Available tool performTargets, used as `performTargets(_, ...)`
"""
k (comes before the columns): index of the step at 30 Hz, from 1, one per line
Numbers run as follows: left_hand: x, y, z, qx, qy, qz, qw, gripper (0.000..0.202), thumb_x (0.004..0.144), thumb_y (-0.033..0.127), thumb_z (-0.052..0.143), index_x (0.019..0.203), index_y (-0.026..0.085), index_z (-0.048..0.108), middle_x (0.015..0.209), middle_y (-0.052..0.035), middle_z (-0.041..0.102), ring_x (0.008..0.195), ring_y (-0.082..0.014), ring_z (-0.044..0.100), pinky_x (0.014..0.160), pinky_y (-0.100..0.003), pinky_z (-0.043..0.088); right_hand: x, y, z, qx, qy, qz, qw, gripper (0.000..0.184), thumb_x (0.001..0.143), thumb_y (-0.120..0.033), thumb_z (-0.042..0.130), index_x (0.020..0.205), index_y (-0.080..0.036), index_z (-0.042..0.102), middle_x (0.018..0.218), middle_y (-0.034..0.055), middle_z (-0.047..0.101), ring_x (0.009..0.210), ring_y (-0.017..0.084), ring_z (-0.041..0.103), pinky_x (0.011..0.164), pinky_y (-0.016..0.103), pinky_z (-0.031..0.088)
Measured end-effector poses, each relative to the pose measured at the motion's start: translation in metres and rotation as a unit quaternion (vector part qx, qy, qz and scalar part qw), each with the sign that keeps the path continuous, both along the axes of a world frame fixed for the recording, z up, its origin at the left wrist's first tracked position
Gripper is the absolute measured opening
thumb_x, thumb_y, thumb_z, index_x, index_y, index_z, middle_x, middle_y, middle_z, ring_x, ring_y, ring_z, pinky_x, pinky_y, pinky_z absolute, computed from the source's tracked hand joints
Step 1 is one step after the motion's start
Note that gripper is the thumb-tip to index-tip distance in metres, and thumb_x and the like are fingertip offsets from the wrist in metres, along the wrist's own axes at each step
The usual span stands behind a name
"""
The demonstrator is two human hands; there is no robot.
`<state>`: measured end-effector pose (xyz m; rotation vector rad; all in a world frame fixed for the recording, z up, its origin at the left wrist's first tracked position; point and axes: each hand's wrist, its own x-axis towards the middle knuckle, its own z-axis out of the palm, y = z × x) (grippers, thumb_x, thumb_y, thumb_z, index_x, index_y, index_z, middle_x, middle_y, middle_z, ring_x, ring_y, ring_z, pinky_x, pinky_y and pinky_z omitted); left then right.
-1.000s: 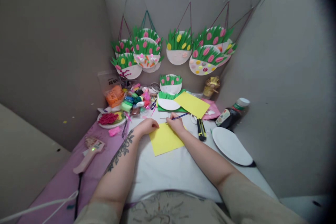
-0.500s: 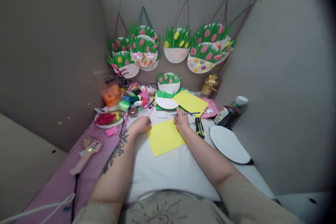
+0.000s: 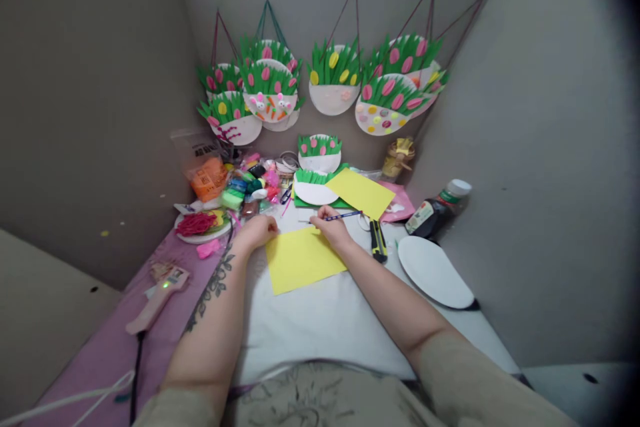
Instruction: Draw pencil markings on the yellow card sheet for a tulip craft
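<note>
A yellow paper sheet (image 3: 303, 260) lies on the white table cover (image 3: 325, 320) in front of me. My left hand (image 3: 257, 232) rests closed at the sheet's upper left corner, pressing on it. My right hand (image 3: 330, 227) is closed on a blue pencil (image 3: 343, 216) at the sheet's top edge, the pencil lying nearly flat and pointing right. A second yellow sheet (image 3: 361, 192) lies just behind, partly over a green-fringed paper plate (image 3: 313, 190).
A black-and-yellow utility knife (image 3: 376, 240), a white paper plate (image 3: 434, 273) and a dark bottle (image 3: 437, 210) are at the right. Coloured clay packs (image 3: 247, 187), a plate of pink yarn (image 3: 197, 225) and a pink glue gun (image 3: 155, 297) sit at the left. Decorated plate baskets (image 3: 333, 80) hang on the back wall.
The right hand moved right along the sheet's top edge, then back left. The view dropped and shifted a little, and the yellow sheet now sits slightly further left.
</note>
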<state>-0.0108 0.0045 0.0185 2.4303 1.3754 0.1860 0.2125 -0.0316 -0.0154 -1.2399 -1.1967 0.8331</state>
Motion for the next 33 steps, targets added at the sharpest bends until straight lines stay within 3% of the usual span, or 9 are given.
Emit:
performTargets(8, 0.03, -0.009, -0.013, -0.001, -0.032, -0.119, 0.992, 0.027, 0.07, 0.015, 0.054, 0.089, 0.018, 0.073, 0.09, -0.0053, 0.072, 0.081, -0.0175, 0.063, 0.074, -0.023, 0.044, -0.013, 0.003, -0.012, 0.015, -0.118, -0.033, 0.992, 0.031, 0.067, -0.035, 0.063, 0.053, -0.021, 0.039, 0.05, -0.0071, 0.04, 0.051, 0.011, 0.038, 0.052, 0.023, 0.029)
performTargets(14, 0.027, -0.006, -0.019, -0.003, -0.043, -0.122, 0.992, 0.029, 0.071, 0.015, 0.052, 0.089, 0.017, 0.074, 0.091, -0.0059, 0.073, 0.08, -0.0179, 0.064, 0.071, -0.023, 0.045, -0.014, 0.004, -0.017, 0.012, -0.157, -0.049, 0.986, 0.029, 0.068, -0.032, 0.06, 0.053, -0.021, 0.038, 0.049, -0.0071, 0.04, 0.051, 0.012, 0.039, 0.051, 0.023, 0.029)
performTargets(33, 0.027, -0.009, -0.016, -0.028, -0.059, -0.105, 0.992, 0.03, 0.07, 0.015, 0.053, 0.091, 0.016, 0.074, 0.091, -0.0058, 0.073, 0.077, -0.0168, 0.064, 0.067, -0.022, 0.045, -0.014, 0.005, -0.021, 0.01, -0.182, -0.048, 0.982, 0.028, 0.068, -0.034, 0.058, 0.053, -0.022, 0.037, 0.048, -0.0067, 0.04, 0.051, 0.012, 0.039, 0.05, 0.023, 0.03)
